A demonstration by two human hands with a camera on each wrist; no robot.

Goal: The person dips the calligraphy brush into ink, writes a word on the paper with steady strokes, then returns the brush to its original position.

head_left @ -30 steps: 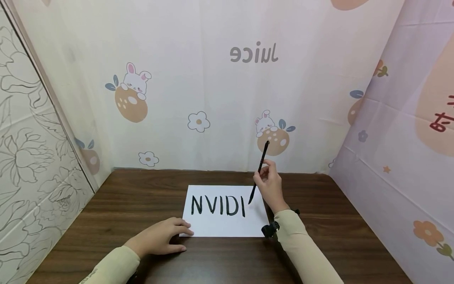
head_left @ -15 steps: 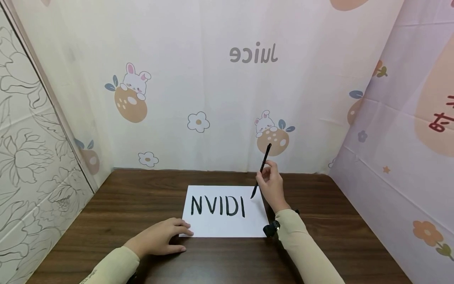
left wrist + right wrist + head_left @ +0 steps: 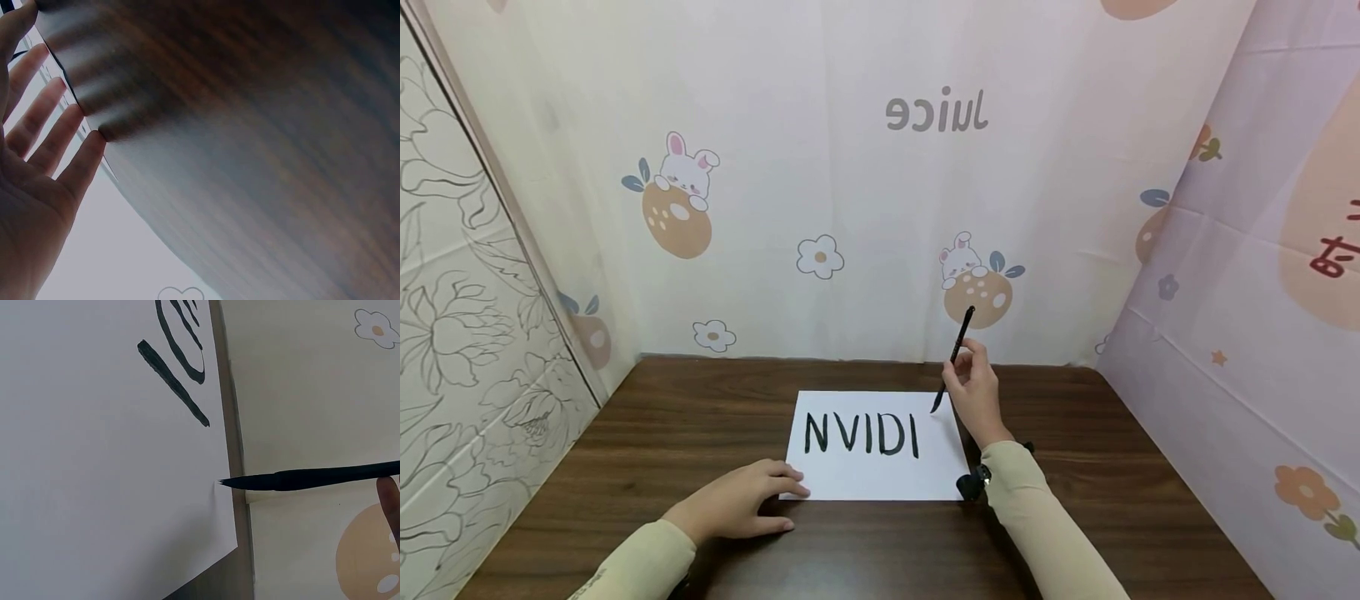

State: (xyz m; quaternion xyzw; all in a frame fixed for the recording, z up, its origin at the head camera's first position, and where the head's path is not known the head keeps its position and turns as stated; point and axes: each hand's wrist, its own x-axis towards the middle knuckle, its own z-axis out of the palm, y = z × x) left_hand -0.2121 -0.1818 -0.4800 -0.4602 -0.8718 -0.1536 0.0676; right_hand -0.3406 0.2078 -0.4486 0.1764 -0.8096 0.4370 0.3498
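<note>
A white sheet of paper (image 3: pixel 880 482) lies on the dark wooden table, bearing the brushed black letters "NVIDI" (image 3: pixel 861 435). My right hand (image 3: pixel 976 396) pinches a slim black writing brush (image 3: pixel 961 335) between thumb and fingers, its handle leaning up and to the right. The dark brush tip (image 3: pixel 250 482) is close over the paper's upper right part, right of the last letter. At the lower left corner of the sheet, my left hand (image 3: pixel 747 498) rests with fingers spread, the fingertips on the paper's edge and the thumb on the wood.
The wooden table (image 3: pixel 880 554) runs back to a pale curtain (image 3: pixel 760 167) printed with rabbits, fruit and flowers. Similar cloth (image 3: pixel 1225 333) hangs on the right, and a panel with flower line drawings (image 3: pixel 467 333) stands on the left. A black wrist camera (image 3: pixel 973 483) overlaps the paper's lower right corner.
My right hand has shifted slightly to the right, and the brush tip has moved up and a little right over the paper. The left hand and the letters stay the same.
</note>
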